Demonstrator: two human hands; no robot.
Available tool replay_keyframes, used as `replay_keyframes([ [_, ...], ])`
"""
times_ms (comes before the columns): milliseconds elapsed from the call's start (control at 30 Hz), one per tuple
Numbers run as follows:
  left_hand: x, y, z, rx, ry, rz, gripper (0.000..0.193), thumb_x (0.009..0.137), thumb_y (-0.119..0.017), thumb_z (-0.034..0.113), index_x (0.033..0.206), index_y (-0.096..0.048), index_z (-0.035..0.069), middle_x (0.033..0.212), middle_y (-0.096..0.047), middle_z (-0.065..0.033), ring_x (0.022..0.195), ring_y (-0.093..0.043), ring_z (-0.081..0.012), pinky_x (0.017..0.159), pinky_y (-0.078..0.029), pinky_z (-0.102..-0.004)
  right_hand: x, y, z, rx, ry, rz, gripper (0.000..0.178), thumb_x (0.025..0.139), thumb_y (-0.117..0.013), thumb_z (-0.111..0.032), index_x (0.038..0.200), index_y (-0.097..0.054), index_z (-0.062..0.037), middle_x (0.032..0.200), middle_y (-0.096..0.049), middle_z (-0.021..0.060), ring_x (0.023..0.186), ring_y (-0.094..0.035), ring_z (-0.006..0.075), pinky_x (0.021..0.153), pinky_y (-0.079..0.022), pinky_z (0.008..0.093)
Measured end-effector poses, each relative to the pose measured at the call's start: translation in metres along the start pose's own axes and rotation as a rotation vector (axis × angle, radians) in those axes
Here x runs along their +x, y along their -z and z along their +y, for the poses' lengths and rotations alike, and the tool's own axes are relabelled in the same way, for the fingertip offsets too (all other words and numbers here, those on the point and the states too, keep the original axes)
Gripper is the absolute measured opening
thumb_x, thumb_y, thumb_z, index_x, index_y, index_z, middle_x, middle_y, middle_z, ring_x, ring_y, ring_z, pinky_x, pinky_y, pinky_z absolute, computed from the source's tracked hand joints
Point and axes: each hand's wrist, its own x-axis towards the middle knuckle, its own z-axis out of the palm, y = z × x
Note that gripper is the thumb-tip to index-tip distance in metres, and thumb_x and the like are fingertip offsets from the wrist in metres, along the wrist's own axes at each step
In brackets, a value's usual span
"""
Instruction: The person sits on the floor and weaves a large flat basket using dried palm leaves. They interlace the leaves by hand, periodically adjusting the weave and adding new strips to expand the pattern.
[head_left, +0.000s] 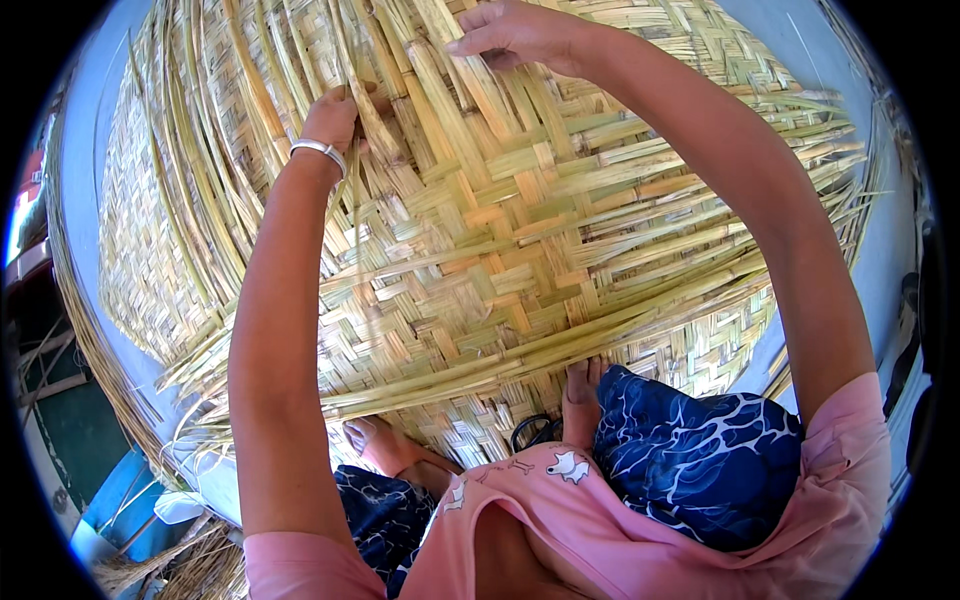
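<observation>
A half-woven mat of split cane strips spreads out before me, pale yellow and green. My left hand, with a silvery bangle on the wrist, has its fingers curled round a raised cane strip left of the middle. Farther off and to the right, my right hand is bent over the lengthwise strips, thumb and fingers close to one strip; its fingertips are partly hidden. Unwoven ends run away from me in a loose fan. Crosswise strips stick out to the right from the woven part.
Beneath the weaving lies a finished woven mat on a bluish-grey floor. My bare feet rest at the near edge. Long thin strips lie along the left side, with a blue container and a bundle of dry stalks at lower left.
</observation>
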Motion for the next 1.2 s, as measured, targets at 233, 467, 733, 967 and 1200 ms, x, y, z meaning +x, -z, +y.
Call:
replay_keyframes([
  [233,-0.009,0.006,0.002,-0.338,0.065,-0.224,0.022,0.089,-0.049,0.013,0.108,-0.051,0.000,0.089,-0.061,-0.0092,0.076,-0.060,-0.0180,0.069,-0.052,-0.0329,-0.006,-0.010,-0.005,0.012,-0.131,0.061,0.048,0.081,-0.063,-0.026,0.114,-0.044,0.0034,0.105,-0.051,0.0138,0.101,-0.053,0.0252,0.089,-0.044,0.0385],
  [467,-0.009,0.013,-0.018,-0.469,0.032,-0.376,0.018,0.089,-0.051,0.015,0.100,-0.054,0.002,0.098,-0.061,-0.0113,0.087,-0.061,-0.0243,0.073,-0.052,-0.0381,-0.005,-0.011,-0.010,0.270,-0.141,-0.013,0.043,0.086,-0.055,-0.036,0.111,-0.051,-0.0009,0.105,-0.060,0.0127,0.092,-0.059,0.0195,0.077,-0.050,0.0308],
  [733,-0.001,0.008,-0.024,-0.441,0.119,-0.201,0.025,0.089,-0.041,0.006,0.113,-0.049,0.002,0.106,-0.060,-0.0133,0.089,-0.062,-0.0252,0.073,-0.054,-0.0385,0.016,-0.001,-0.052,0.835,0.284,-0.391,0.039,0.089,-0.050,-0.037,0.106,-0.056,-0.0030,0.100,-0.062,0.0116,0.088,-0.060,0.0187,0.075,-0.049,0.0296],
  [967,-0.033,0.001,0.008,-0.489,0.110,-0.400,0.029,0.089,-0.048,0.015,0.115,-0.049,0.001,0.100,-0.062,-0.0119,0.084,-0.063,-0.0216,0.064,-0.055,-0.0350,0.024,-0.033,-0.035,0.546,-0.203,-0.083,0.041,0.092,-0.048,-0.033,0.112,-0.050,0.0025,0.093,-0.061,0.0137,0.091,-0.061,0.0188,0.071,-0.055,0.0299],
  [1200,-0.035,-0.001,0.035,-0.137,-0.027,-0.590,0.033,0.085,-0.059,0.017,0.113,-0.053,0.001,0.096,-0.062,-0.0085,0.090,-0.060,-0.0195,0.077,-0.050,-0.0333,0.029,-0.036,-0.031,0.616,-0.011,-0.164,0.029,0.086,-0.060,-0.028,0.098,-0.061,-0.0015,0.093,-0.063,0.0067,0.086,-0.061,0.0149,0.070,-0.052,0.0253],
])
